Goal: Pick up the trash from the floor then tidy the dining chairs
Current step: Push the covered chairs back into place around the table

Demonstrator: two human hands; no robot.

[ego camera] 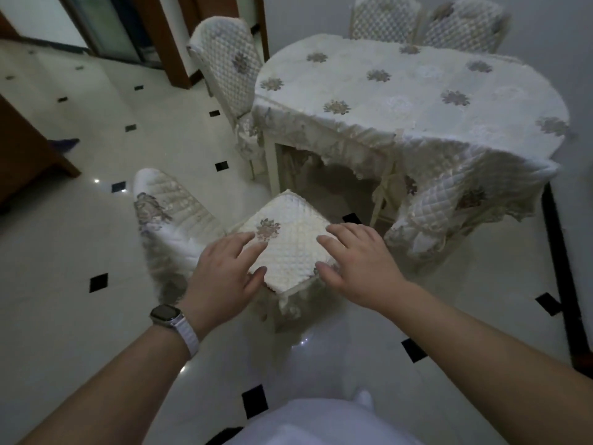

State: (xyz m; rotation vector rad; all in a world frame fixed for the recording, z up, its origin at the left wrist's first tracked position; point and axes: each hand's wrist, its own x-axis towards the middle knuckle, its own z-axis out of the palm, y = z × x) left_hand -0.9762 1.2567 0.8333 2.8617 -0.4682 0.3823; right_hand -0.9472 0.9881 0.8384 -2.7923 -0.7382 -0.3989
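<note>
In the head view, a dining chair [282,239] is seen pulled out from the cloth-covered table [401,88], turned at an angle, its quilted seat cushion between the two hands and its backrest leaning away to the left. The left hand [224,277] is laid at the near-left edge of the seat with fingers spread and nothing gripped; the right hand [359,261] is likewise open, its fingertips resting at the near-right edge of the cushion. No trash can be made out on the tiled floor [64,245] within this view, so the first part of the task is judged to be done, and the chair-tidying part is judged to be in hand. Several risks are suggested. Because only the loose quilted cover is touched, it could slide or bunch over the seat when a push is given, and the chair itself might not be moved. The glossy tiles could let the legs skid and swing the chair off line. The hanging tablecloth fringe and the second chair [426,216] tucked at the table's right corner stand near the path, so the cloth could be snagged or that chair knocked if the push is not kept straight.
</note>
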